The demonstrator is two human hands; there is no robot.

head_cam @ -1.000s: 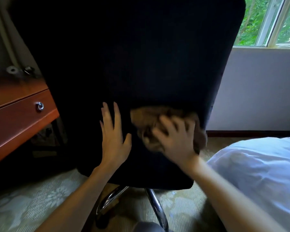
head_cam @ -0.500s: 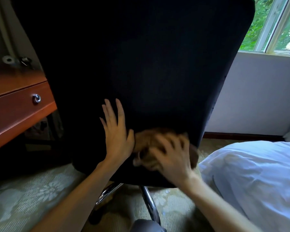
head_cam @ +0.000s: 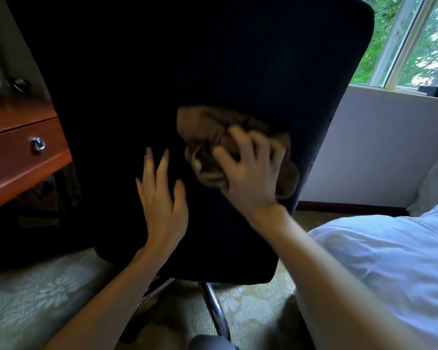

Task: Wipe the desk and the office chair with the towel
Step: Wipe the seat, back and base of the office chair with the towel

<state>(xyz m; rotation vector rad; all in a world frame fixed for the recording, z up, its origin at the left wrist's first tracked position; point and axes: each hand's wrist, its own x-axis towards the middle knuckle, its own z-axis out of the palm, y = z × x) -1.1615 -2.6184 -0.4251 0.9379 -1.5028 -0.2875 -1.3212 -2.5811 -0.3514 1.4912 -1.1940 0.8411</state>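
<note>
Right hand (head_cam: 248,170) clutches towel (head_cam: 213,132) on chair back (head_cam: 213,59); left hand (head_cam: 162,198) flat.

The only camera sits on the person's head and looks forward and down, very near the chair (head_cam: 213,72), which fills most of the view; desk (head_cam: 15,160) at left edge, bed (head_cam: 390,261) at right, window (head_cam: 415,41) at top right

Nothing to read here: no word, number or brand shows anywhere in view. The black back of the office chair (head_cam: 213,84) is plain, the brown towel (head_cam: 208,127) shows no label, and the front of the desk (head_cam: 10,168) is bare wood, no lettering on it.
</note>
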